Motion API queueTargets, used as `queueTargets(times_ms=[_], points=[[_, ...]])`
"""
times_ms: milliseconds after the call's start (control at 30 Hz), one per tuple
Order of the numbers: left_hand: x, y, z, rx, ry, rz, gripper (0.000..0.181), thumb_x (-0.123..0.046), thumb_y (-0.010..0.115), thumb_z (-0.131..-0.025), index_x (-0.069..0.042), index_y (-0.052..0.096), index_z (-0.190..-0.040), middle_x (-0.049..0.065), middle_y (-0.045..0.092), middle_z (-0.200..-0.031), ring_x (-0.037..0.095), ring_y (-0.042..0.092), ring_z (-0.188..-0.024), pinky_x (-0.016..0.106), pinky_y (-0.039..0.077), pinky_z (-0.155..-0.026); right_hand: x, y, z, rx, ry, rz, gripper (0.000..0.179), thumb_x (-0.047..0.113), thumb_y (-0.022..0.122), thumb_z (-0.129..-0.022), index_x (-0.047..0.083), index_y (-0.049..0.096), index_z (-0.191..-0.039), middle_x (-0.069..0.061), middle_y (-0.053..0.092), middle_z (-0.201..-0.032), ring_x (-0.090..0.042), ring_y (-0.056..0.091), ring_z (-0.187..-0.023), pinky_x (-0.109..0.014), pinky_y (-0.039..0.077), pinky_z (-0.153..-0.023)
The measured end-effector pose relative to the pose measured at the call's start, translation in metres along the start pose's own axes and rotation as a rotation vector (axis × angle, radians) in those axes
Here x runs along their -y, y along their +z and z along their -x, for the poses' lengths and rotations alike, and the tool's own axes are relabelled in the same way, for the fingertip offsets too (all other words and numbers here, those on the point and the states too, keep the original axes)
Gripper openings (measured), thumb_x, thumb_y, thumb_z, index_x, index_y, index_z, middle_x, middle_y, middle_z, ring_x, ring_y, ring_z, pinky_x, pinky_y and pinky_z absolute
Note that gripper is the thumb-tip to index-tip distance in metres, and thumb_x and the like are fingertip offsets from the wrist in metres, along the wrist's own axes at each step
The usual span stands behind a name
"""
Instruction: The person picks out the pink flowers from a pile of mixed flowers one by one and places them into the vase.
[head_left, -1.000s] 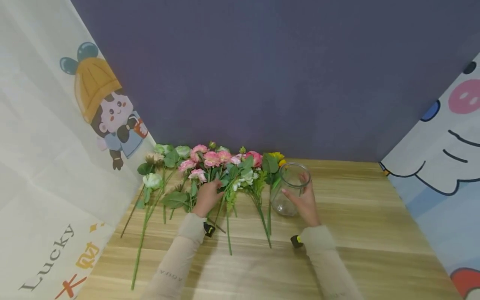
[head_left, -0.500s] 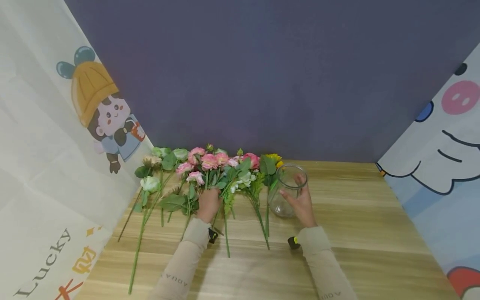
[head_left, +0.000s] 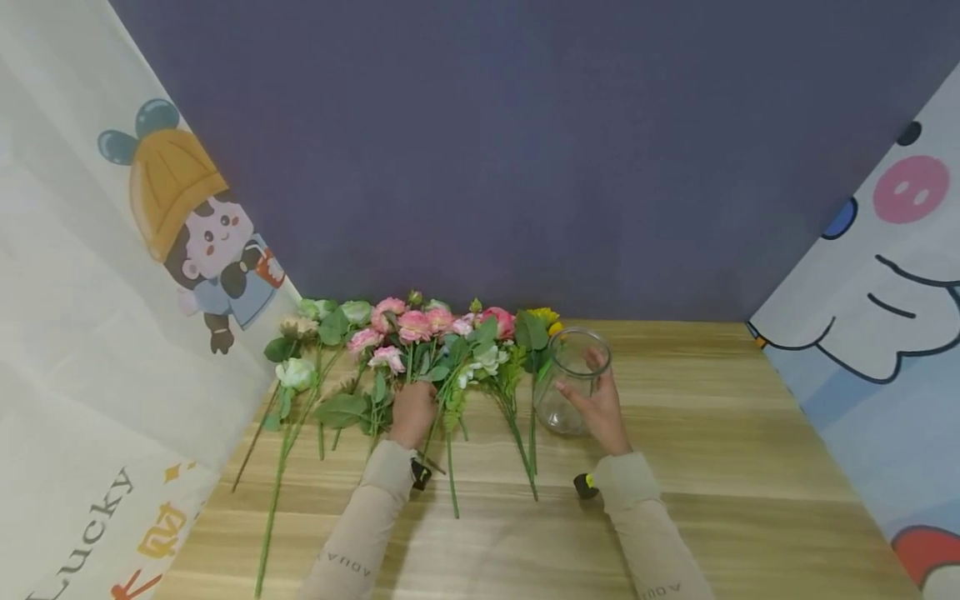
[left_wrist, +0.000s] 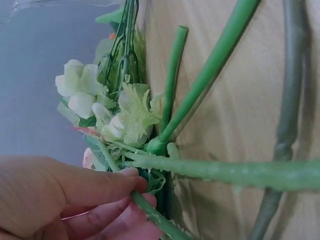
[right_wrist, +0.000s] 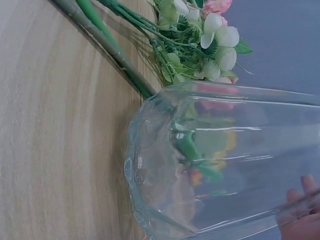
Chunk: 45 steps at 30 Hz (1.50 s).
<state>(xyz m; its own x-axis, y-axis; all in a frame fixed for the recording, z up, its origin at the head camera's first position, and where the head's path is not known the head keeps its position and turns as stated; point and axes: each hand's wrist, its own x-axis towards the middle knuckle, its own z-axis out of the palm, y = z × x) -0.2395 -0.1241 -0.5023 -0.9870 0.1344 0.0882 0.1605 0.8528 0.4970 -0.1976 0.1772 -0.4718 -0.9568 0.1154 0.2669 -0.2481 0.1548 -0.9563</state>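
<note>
The left hand (head_left: 413,414) has closed since a second ago, from thumb-apart over the stems to a pinch, while the vase (head_left: 558,410) keeps its place upright on the table (head_left: 735,467). Farthest left of the vase lies a white rose (head_left: 296,374); nearer the vase come pink flowers (head_left: 415,326), and on their near side the left hand pinches a green stem (left_wrist: 152,212) between thumb and fingers. A thicker stem (left_wrist: 230,173) runs close to the pinch, so a slow, straight pull would likely snag least. White blooms (head_left: 490,360) lie nearer the vase, and a yellow flower (head_left: 544,317) just beyond its left side. The right hand (head_left: 603,414) curves round the vase's right side, thumb in front; an even, gentle hold should keep it from tipping.
</note>
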Motion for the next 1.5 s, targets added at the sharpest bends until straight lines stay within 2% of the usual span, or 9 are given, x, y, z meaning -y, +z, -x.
queueTargets(times_ms=[100,300,500,700,967,1100,1233,1333,1500], points=[[0.001,-0.002,0.001,-0.002,0.005,0.03,0.02,0.006,0.058,-0.083,0.003,0.071,-0.098,0.019,0.069,-0.094,0.032,0.066,-0.08,0.043,0.055,-0.069,-0.002,0.001,0.0,0.003,-0.014,-0.018,0.08,0.002,0.072,-0.081,-0.002,0.022,-0.144,-0.025,0.027,-0.146,-0.039,0.017,-0.139,-0.051,0.008,-0.115],[-0.001,-0.006,0.0,-0.067,0.056,0.02,0.014,0.003,0.064,-0.084,0.003,0.071,-0.096,0.018,0.069,-0.087,0.03,0.066,-0.074,0.042,0.054,-0.064,-0.002,0.0,0.0,-0.008,-0.015,0.01,0.08,0.001,0.072,-0.081,-0.002,0.024,-0.145,-0.024,0.029,-0.146,-0.038,0.02,-0.139,-0.049,0.01,-0.115],[-0.006,-0.014,-0.001,-0.134,0.076,0.043,0.017,0.002,0.063,-0.085,0.003,0.07,-0.101,0.018,0.07,-0.091,0.031,0.067,-0.082,0.044,0.055,-0.071,0.005,0.0,0.0,-0.041,0.012,0.064,0.081,0.005,0.074,-0.08,-0.002,0.026,-0.144,-0.025,0.031,-0.146,-0.038,0.023,-0.138,-0.051,0.014,-0.114],[-0.015,-0.024,-0.001,-0.146,0.094,0.097,0.017,0.001,0.064,-0.086,0.005,0.069,-0.101,0.016,0.07,-0.09,0.028,0.067,-0.08,0.041,0.055,-0.069,0.006,-0.004,0.004,-0.06,0.004,0.078,0.086,0.006,0.076,-0.077,0.001,0.025,-0.146,-0.024,0.03,-0.148,-0.038,0.024,-0.138,-0.055,0.016,-0.112],[-0.035,-0.037,0.003,-0.17,0.114,0.102,0.019,-0.008,0.067,-0.087,0.0,0.068,-0.104,0.011,0.07,-0.091,0.021,0.067,-0.073,0.034,0.053,-0.059,0.011,-0.015,0.008,-0.116,0.042,-0.001,0.097,0.003,0.075,-0.078,0.007,0.012,-0.151,-0.014,0.016,-0.156,-0.025,0.013,-0.144,-0.036,0.011,-0.116],[-0.047,-0.042,0.009,-0.211,0.143,0.096,0.018,-0.009,0.068,-0.086,-0.002,0.069,-0.103,0.01,0.07,-0.091,0.02,0.067,-0.073,0.033,0.053,-0.059,0.017,-0.018,0.015,-0.192,0.057,-0.035,0.092,0.0,0.074,-0.078,0.007,0.018,-0.15,-0.013,0.024,-0.153,-0.024,0.02,-0.141,-0.031,0.013,-0.116],[-0.058,-0.045,0.014,-0.238,0.179,0.119,0.019,-0.008,0.068,-0.086,-0.002,0.069,-0.104,0.01,0.069,-0.092,0.02,0.067,-0.072,0.032,0.053,-0.058,0.031,-0.015,0.025,-0.314,-0.017,-0.092,0.078,-0.006,0.073,-0.077,0.001,0.031,-0.143,-0.01,0.04,-0.14,-0.02,0.033,-0.131,-0.031,0.021,-0.114],[-0.066,-0.048,0.016,-0.263,0.209,0.137,0.02,-0.006,0.068,-0.086,-0.002,0.068,-0.105,0.01,0.069,-0.093,0.02,0.067,-0.073,0.032,0.054,-0.06,0.038,-0.012,0.029,-0.393,-0.123,-0.153,0.066,-0.01,0.071,-0.076,-0.004,0.04,-0.134,-0.006,0.048,-0.126,-0.021,0.04,-0.12,-0.033,0.027,-0.11],[-0.078,-0.053,0.021,-0.301,0.26,0.177,0.02,-0.006,0.069,-0.085,-0.002,0.068,-0.105,0.01,0.069,-0.093,0.02,0.067,-0.074,0.033,0.055,-0.063,0.043,-0.007,0.03,-0.426,-0.274,-0.262,0.056,-0.017,0.068,-0.075,-0.011,0.044,-0.126,-0.006,0.053,-0.115,-0.028,0.045,-0.113,-0.027,0.035,-0.103]])
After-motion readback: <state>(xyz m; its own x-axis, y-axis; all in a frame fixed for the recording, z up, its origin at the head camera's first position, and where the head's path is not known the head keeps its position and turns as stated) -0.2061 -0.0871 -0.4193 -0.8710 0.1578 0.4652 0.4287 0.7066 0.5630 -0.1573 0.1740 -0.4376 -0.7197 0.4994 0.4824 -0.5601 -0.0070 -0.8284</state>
